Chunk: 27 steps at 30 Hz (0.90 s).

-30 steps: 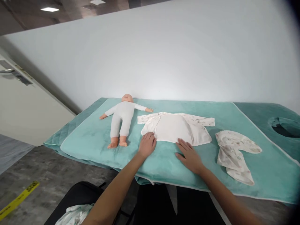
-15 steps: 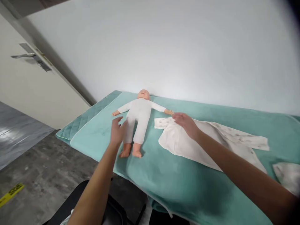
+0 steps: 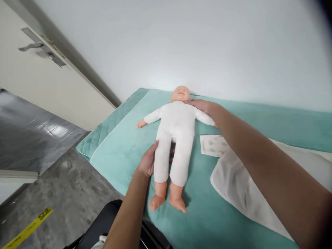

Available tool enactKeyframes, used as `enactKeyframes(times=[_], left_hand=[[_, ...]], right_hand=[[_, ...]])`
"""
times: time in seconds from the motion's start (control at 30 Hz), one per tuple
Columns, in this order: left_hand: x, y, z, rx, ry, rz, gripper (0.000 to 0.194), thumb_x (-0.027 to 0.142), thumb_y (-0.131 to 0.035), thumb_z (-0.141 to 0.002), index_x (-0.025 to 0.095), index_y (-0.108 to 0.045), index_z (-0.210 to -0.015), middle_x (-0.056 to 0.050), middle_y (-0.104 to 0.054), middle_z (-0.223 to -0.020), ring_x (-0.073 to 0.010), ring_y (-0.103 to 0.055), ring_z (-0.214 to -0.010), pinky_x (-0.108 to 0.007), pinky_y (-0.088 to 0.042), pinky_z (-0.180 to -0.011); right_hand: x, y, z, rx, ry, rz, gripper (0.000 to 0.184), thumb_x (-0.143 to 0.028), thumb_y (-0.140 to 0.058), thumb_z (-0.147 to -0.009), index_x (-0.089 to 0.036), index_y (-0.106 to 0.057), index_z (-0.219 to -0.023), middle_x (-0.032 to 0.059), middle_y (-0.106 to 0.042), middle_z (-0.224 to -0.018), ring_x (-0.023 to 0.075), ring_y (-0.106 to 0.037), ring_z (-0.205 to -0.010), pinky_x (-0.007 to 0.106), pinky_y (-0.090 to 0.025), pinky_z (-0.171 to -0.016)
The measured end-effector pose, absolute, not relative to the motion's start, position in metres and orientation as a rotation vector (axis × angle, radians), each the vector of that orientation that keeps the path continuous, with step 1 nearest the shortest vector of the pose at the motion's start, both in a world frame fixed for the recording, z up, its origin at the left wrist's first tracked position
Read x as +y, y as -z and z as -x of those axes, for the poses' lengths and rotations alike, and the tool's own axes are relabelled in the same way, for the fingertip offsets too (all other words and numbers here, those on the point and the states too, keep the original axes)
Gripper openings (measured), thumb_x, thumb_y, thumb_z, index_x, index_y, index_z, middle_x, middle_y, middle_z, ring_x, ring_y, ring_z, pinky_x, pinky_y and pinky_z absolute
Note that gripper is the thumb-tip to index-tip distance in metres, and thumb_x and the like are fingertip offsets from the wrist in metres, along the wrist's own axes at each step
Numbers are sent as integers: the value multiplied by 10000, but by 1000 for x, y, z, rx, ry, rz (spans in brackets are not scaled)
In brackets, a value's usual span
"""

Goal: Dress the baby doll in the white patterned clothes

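Observation:
A baby doll (image 3: 178, 119) with a white cloth body lies on its back, its bald head toward the wall and its bare feet toward me. My left hand (image 3: 149, 160) is wrapped round the doll's leg on the left, thumb on top and fingertips showing between the legs from beneath. My right hand (image 3: 201, 104) lies at the doll's neck and shoulder on the right, fingers stretched out; their undersides are hidden. Right of the doll, partly covered by my right forearm, a white baby garment (image 3: 233, 176) with a printed sleeve is spread out.
A teal padded mat (image 3: 118, 155) covers the table, against a white wall (image 3: 186, 45). On the left stands a door (image 3: 54, 83) with a metal handle. A black chair (image 3: 103, 218) is close to the front edge, and yellow tape (image 3: 31, 228) marks the grey floor.
My left hand has moved onto the doll's leg and closed round it. My right hand has gone from above the garment to the doll's neck. The view has come nearer the doll.

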<state>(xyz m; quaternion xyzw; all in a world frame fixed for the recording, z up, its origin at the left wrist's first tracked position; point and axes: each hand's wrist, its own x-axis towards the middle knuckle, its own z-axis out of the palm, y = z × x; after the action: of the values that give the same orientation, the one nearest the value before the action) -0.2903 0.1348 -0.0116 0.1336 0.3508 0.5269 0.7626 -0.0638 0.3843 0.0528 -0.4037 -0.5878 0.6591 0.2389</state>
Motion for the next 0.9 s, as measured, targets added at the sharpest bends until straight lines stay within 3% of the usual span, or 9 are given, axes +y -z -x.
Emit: enactKeyframes(times=[0.07,0.23,0.37,0.5,0.73,0.9], left_hand=[[137,14,294,730,-1147,-301,577,458,-450,-1004,51,-530,-1405,-203,-732,-1163,-313,-725,-1056,-420,-611,-901],[138,22,304,636,-1056,-351,595,455,-466,-990,17,-543,-1385,-234,-732,-1141,-340,-743,-988,-443,-631,-829],[119,7,299,672,-1134,-404,504,389,-503,-976,9,-615,-1288,-220,-746,-1110,-334,-743,-992,-418,-630,-844],[88,-8,273,643,-1262,-411,452,366,-529,-964,72,-629,-1291,-179,-708,-1244,-342,-726,-1043,-463,-604,-927],[37,3,158,526,-1218,-322,508,354,-531,-964,122,-525,-1417,-185,-687,-1281,-385,-691,-1114,-589,-528,-1008],[3,-5,64,510,-1070,-301,533,382,-588,-933,131,-528,-1400,-181,-721,-1201,-366,-717,-1055,-560,-544,-985]], right_hand=[[388,-53,76,-1624,-1946,1022,514,-493,-699,-892,-103,-673,-1226,126,-721,-1184,291,-631,-1154,482,-422,-1118],[399,-41,96,-1609,-2133,954,539,-461,-619,-954,-51,-610,-1303,108,-722,-1170,214,-644,-1132,360,-446,-1090],[387,-59,98,-1578,-2187,932,400,-390,-667,-926,-162,-657,-1254,76,-729,-1192,234,-673,-1127,376,-483,-1105],[360,-100,76,-1608,-2191,736,354,-286,-645,-944,-174,-637,-1280,81,-688,-1293,222,-655,-1186,403,-459,-1141],[322,-128,-52,-1726,-2129,849,492,-309,-673,-920,-182,-563,-1382,92,-651,-1354,253,-626,-1244,429,-464,-1126],[259,-119,-164,-1729,-2022,1111,494,-269,-650,-913,-184,-551,-1390,93,-615,-1403,255,-599,-1283,432,-459,-1131]])
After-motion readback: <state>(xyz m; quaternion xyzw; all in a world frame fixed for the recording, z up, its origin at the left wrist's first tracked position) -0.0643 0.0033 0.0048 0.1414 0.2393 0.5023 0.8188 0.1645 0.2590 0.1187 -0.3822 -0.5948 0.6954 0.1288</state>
